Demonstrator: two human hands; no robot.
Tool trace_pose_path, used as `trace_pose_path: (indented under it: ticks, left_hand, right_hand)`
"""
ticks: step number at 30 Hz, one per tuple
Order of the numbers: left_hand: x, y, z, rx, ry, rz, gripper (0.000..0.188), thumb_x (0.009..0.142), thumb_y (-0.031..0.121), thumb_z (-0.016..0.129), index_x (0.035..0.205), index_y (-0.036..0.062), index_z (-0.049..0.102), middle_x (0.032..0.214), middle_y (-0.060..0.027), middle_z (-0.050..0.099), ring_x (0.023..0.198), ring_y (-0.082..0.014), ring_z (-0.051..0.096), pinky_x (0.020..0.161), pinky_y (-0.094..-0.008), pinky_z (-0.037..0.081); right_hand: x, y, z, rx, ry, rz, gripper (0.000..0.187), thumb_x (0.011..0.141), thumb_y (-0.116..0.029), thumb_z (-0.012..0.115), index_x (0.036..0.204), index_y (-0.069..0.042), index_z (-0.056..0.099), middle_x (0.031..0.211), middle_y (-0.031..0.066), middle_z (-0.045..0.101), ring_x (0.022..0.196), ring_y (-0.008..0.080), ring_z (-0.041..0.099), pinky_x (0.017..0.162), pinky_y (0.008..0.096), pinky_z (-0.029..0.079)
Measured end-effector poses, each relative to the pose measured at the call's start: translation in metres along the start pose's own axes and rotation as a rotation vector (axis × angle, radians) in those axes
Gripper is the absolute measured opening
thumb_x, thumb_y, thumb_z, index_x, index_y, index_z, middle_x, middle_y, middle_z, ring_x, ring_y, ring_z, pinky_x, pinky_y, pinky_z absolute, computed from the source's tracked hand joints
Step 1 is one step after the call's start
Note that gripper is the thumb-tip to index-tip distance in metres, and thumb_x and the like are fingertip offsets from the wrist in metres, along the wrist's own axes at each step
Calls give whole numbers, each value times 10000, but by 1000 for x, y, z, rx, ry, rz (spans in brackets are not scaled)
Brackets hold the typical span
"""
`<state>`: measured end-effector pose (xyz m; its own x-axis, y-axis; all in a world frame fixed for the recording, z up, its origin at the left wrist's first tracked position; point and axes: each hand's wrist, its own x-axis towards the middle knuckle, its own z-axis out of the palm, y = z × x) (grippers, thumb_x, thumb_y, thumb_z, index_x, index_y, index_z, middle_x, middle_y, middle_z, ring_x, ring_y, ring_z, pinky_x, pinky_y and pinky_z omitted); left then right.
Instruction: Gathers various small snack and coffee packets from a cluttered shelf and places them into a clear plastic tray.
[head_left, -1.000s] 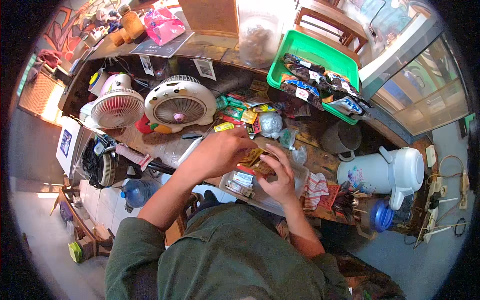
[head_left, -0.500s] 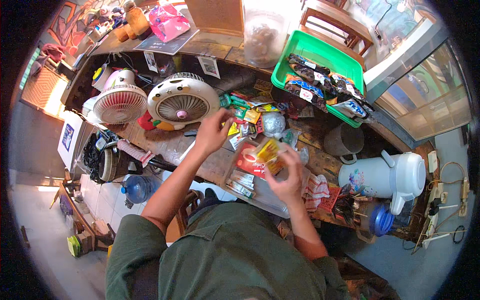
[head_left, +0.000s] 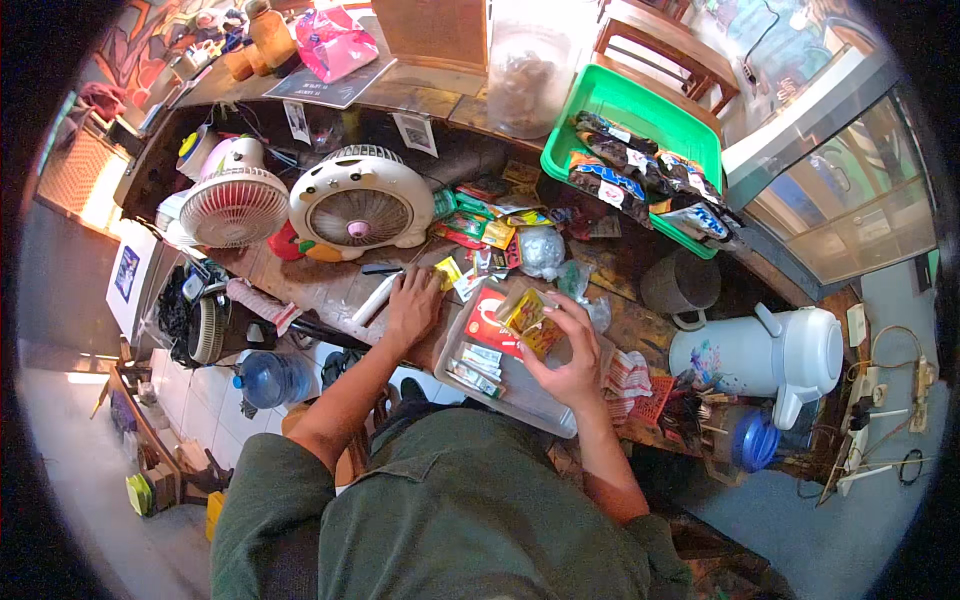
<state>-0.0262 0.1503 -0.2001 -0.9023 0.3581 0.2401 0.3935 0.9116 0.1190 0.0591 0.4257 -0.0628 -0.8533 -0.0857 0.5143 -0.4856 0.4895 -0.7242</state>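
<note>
1. The right hand is up over the clear box. Its thumb and fingers pinch a yellow packet, so this hand is closed on it. The packet is above the box, in front of a red pack that is in the box.

2. The left hand is on the wood table, to the left of the box. It is open with the fingers spread, and I see nothing held in it. A small yellow sachet is right by its fingertips (I cannot tell if they touch). A long white thing is just beside this hand, on its left.

3. In the box, near the left side, there are some little white packets next to the red pack.

4. Past the box there is a messy heap of bright packets. A shiny bundle sits at the right side of the heap.

5. A big white fan stands to the left of the heap, and a smaller fan is beside it.

6. At the back right, dark bags lie in a green tray. Nearer is a gray mug. A white jug and a striped cloth are to the right of the box.
</note>
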Motion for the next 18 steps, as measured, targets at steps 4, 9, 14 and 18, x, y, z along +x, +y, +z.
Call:
trace_pose_path:
  ticks: [4, 9, 14, 18]
  left_hand:
    - [-13, -11, 7, 69, -12, 58, 375, 930, 230, 562, 1291, 128, 561, 1205, -112, 591, 1185, -300, 517, 972, -460, 406]
    - [-12, -28, 2, -60, -12, 24, 299, 912, 165, 541, 1206, 118, 572, 1100, -106, 656, 1056, -297, 611, 896, -437, 470]
    - [-9, -28, -15, -100, -56, -93, 203, 929, 151, 535, 1123, 99, 570, 926, -141, 696, 871, -345, 676, 744, -470, 516]
    - [-16, -26, -37, -546, 134, -271, 142, 986, 132, 472, 1076, 51, 547, 871, -218, 671, 752, -412, 664, 646, -492, 509]
  right_hand:
    - [-4, -5, 4, 21, -36, -8, 586, 685, -46, 843, 1207, -71, 577, 1310, 192, 584, 1194, 363, 598, 994, 427, 490]
    - [2, -13, 5, 14, -73, -7, 582, 679, -51, 837, 1200, -71, 578, 1307, 191, 586, 1192, 357, 601, 988, 423, 493]
    - [3, -22, -2, -53, -37, -32, 588, 686, -50, 823, 1220, -79, 578, 1319, 182, 584, 1203, 356, 595, 995, 425, 493]
    - [1, -36, 2, -113, 26, -43, 588, 698, -46, 812, 1239, -89, 586, 1333, 174, 580, 1219, 358, 587, 1009, 430, 491]
